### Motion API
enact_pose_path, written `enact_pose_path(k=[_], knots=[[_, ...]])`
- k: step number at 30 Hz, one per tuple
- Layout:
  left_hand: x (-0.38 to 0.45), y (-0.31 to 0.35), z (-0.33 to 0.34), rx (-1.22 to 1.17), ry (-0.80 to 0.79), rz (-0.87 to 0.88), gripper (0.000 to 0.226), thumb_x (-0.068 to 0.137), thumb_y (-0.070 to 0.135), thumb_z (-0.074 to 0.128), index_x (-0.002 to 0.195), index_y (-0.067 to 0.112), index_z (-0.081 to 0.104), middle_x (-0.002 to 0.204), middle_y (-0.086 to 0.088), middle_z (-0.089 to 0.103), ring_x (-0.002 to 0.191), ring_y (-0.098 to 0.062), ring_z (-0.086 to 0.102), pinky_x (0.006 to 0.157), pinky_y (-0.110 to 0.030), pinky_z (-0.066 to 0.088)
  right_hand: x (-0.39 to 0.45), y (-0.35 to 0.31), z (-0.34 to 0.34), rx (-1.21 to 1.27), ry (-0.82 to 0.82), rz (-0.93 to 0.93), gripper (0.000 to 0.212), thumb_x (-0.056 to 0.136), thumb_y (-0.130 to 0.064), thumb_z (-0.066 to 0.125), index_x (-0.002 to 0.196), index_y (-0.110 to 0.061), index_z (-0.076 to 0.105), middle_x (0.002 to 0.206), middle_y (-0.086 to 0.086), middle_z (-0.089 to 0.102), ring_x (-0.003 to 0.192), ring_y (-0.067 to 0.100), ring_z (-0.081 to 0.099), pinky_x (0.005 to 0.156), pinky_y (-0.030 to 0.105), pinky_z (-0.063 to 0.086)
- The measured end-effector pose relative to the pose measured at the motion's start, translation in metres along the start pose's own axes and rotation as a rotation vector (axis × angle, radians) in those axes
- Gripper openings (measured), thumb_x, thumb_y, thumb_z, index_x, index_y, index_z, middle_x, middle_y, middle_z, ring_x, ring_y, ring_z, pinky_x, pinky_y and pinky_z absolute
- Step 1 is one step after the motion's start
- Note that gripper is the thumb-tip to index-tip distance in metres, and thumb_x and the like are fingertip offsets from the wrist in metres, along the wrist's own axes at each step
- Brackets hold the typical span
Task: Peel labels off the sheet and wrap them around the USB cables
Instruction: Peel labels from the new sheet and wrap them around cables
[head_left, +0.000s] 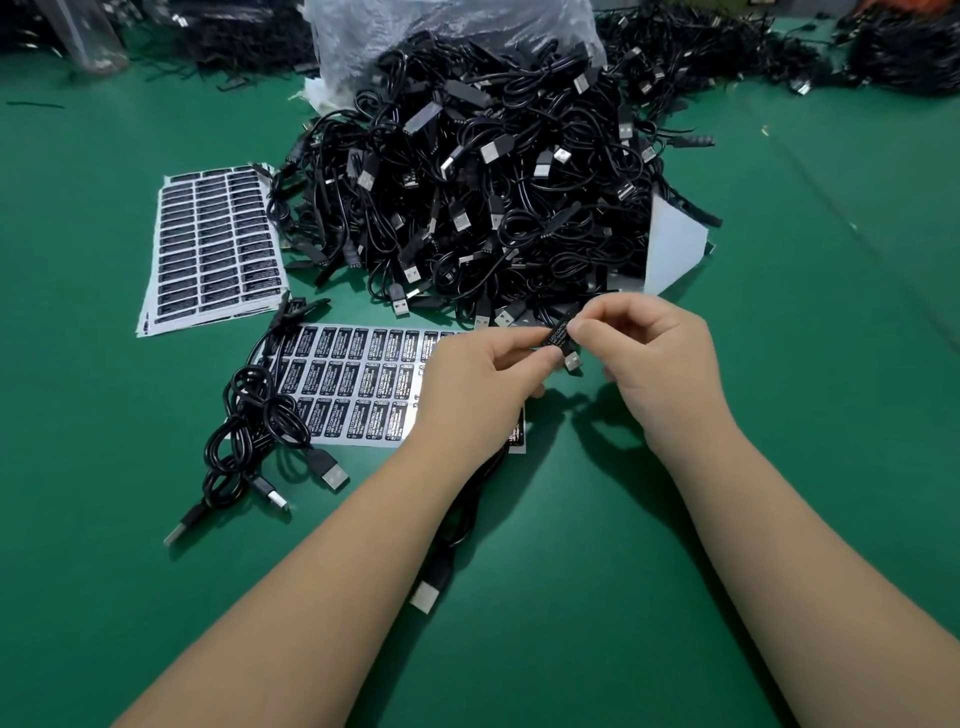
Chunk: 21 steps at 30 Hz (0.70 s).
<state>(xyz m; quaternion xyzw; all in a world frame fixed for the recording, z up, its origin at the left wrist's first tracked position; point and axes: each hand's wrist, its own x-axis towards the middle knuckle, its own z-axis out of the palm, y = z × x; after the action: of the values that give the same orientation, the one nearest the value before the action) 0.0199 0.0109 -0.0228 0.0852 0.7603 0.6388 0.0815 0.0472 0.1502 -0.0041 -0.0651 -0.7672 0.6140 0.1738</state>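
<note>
My left hand (480, 384) and my right hand (654, 358) meet above the green table, both pinching a small black controller piece with a black label (558, 338) on it; a silver USB plug (572, 360) pokes out just below. That cable's black cord (457, 525) trails down under my left forearm to another plug (426, 596). Partly under my left hand lies a label sheet (353, 384) with three rows of black labels. A big heap of black USB cables (483, 192) rises behind my hands.
A stack of full label sheets (213, 244) lies at the left. A small bundle of cables (260, 436) rests at the near left. A clear plastic bag (447, 26) stands behind the heap, and a white backing sheet (672, 249) leans at its right. More cable piles (883, 41) line the far edge.
</note>
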Motion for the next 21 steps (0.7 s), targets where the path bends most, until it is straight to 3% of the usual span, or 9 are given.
enact_pose_path(k=[3,6,8,10,13,21], knots=[[-0.0005,0.0028,-0.0014,-0.020,-0.029,-0.001,0.016,0.085,0.020,0.070,0.100,0.025,0.074,0.079,0.010,0.075,0.059,-0.003,0.064,0.061,-0.017,0.048,-0.0002,-0.0010,-0.0010,-0.025,-0.026,-0.063,0.016,0.071,-0.018,0.068,0.063,-0.031,0.068,0.070,-0.017,0.061,0.055,-0.001,0.052,0.055,0.011,0.040],[-0.0019,0.0062,-0.0017,-0.038,-0.054,0.009,0.020,0.086,0.019,0.068,0.085,0.038,0.072,0.077,0.011,0.074,0.057,-0.002,0.063,0.060,-0.016,0.050,-0.0010,-0.0010,-0.0029,-0.059,-0.057,-0.127,0.013,0.071,-0.017,0.068,0.065,-0.029,0.067,0.075,-0.015,0.063,0.064,0.011,0.057,0.060,0.020,0.045],[-0.0019,0.0059,-0.0018,-0.029,-0.053,0.017,0.027,0.086,0.017,0.067,0.077,0.042,0.071,0.074,0.011,0.074,0.057,-0.002,0.062,0.062,-0.019,0.053,-0.0026,-0.0016,-0.0032,-0.063,-0.083,-0.154,0.015,0.072,-0.018,0.069,0.066,-0.032,0.066,0.071,-0.016,0.064,0.061,0.008,0.054,0.057,0.018,0.043],[-0.0022,0.0049,-0.0014,-0.013,-0.055,0.024,0.024,0.085,0.017,0.067,0.082,0.040,0.071,0.074,0.012,0.074,0.058,-0.003,0.063,0.066,-0.022,0.055,-0.0033,-0.0029,-0.0032,-0.012,-0.097,-0.132,0.017,0.073,-0.018,0.070,0.067,-0.034,0.067,0.063,-0.016,0.063,0.055,0.001,0.052,0.052,0.012,0.040],[-0.0023,0.0042,-0.0012,-0.025,-0.066,0.037,0.021,0.085,0.019,0.070,0.096,0.036,0.070,0.074,0.015,0.073,0.059,0.000,0.064,0.063,-0.016,0.052,-0.0018,-0.0030,-0.0032,0.099,-0.050,-0.048,0.022,0.073,-0.013,0.074,0.065,-0.032,0.068,0.056,-0.013,0.061,0.046,0.000,0.050,0.047,0.011,0.038],[-0.0006,0.0043,-0.0007,-0.129,-0.006,-0.006,0.031,0.078,0.012,0.077,0.085,0.041,0.069,0.074,0.013,0.073,0.063,0.002,0.065,0.059,-0.013,0.049,-0.0015,-0.0014,0.0032,0.252,0.099,0.129,0.018,0.075,-0.007,0.077,0.068,-0.019,0.066,0.050,-0.009,0.057,0.040,0.006,0.043,0.040,0.016,0.034]])
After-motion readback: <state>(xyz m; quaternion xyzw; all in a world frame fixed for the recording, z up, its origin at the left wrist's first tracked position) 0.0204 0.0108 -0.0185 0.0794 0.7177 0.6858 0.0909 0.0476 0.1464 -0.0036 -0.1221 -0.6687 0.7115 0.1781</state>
